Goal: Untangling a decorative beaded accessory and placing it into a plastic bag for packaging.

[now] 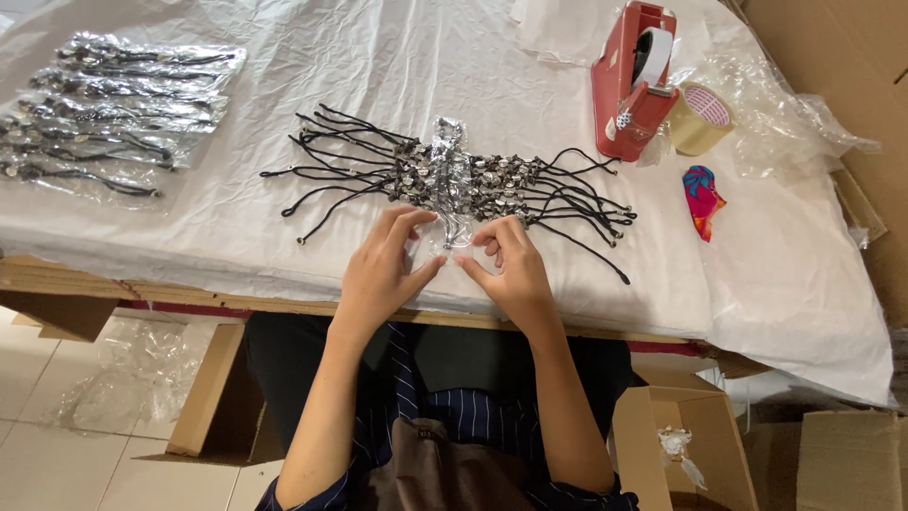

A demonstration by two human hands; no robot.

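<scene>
A bundle of black cord bracelets with silvery beads lies across the white-covered table, its cords fanning out left and right. A strip of clear plastic wrap runs over the bundle's middle toward me. My left hand and my right hand sit side by side at the near end of that strip, fingertips pinching the clear plastic between them. Both hands touch the table just in front of the beads.
Several clear bags of packed bracelets lie at the far left. A red tape dispenser and a tape roll stand at the far right, beside a small colourful cloth. Open cardboard boxes sit on the floor.
</scene>
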